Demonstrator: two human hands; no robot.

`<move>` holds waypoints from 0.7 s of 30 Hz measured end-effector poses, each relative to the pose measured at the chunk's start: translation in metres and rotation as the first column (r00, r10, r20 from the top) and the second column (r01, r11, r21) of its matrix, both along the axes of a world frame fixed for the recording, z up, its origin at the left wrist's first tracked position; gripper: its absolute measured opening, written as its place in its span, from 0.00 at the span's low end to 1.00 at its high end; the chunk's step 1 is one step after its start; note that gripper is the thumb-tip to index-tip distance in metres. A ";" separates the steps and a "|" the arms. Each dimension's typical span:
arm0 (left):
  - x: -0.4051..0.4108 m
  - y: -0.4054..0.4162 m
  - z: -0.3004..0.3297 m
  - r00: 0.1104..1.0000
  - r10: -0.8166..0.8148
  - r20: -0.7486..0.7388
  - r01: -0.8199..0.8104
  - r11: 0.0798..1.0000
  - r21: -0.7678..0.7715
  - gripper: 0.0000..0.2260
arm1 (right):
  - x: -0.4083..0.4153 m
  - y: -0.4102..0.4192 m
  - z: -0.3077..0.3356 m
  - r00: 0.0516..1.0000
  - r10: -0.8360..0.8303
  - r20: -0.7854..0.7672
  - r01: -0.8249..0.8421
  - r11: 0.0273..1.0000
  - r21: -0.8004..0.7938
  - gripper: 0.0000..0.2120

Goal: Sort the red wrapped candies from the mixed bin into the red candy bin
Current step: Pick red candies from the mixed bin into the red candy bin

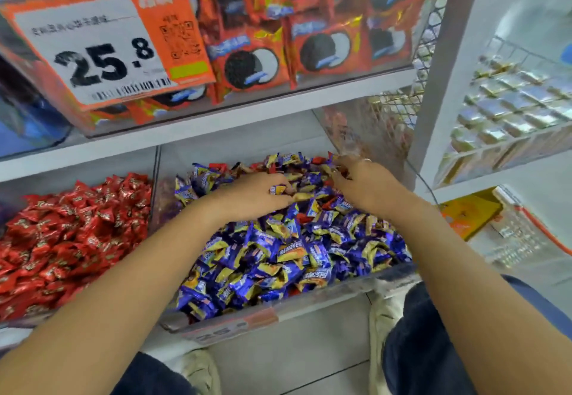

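Head view: both hands (253,196) (365,184) dig curled into the mixed bin (278,311), grip unclear, beside the red candy bin (71,239).

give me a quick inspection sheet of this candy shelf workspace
surface: white shelf holding clear bins side by side
job's things: mixed bin heaped with blue and gold candies, a few red candies among them; red candy bin to its left, full of red wrappers
clutter: nothing seen loose on the shelf
grippers: left hand and right hand both down in the mixed bin's pile; grip contents cannot be told
cables: thin dark wire by the right post
surroundings: price sign reading 25.8, cookie packs above, silver packets to the right
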State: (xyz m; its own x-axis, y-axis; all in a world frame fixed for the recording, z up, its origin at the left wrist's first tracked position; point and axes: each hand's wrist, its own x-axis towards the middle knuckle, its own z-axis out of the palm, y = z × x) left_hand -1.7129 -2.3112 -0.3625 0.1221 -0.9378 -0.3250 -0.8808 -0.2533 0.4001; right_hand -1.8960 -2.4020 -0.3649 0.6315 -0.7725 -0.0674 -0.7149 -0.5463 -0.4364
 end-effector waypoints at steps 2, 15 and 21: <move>0.002 0.015 0.010 0.999 -0.044 0.001 0.044 0.999 0.021 0.11 | 0.012 -0.005 0.002 0.999 0.020 -0.026 -0.018 0.996 0.082 0.21; 0.046 0.028 0.026 0.830 0.549 0.099 -0.552 0.834 -0.005 0.35 | 0.041 -0.037 -0.021 0.927 -0.099 -0.361 0.142 0.985 0.094 0.37; 0.047 0.001 -0.011 0.720 0.670 -0.183 -0.649 0.743 0.163 0.28 | 0.036 -0.041 -0.022 0.972 -0.094 -0.216 0.180 0.887 0.426 0.48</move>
State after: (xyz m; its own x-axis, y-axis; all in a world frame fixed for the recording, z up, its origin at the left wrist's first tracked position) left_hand -1.6663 -2.3106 -0.3738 0.6173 -0.6151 -0.4905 -0.3714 -0.7775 0.5075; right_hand -1.8599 -2.4426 -0.3865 0.4642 -0.7136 -0.5247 -0.8595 -0.2198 -0.4615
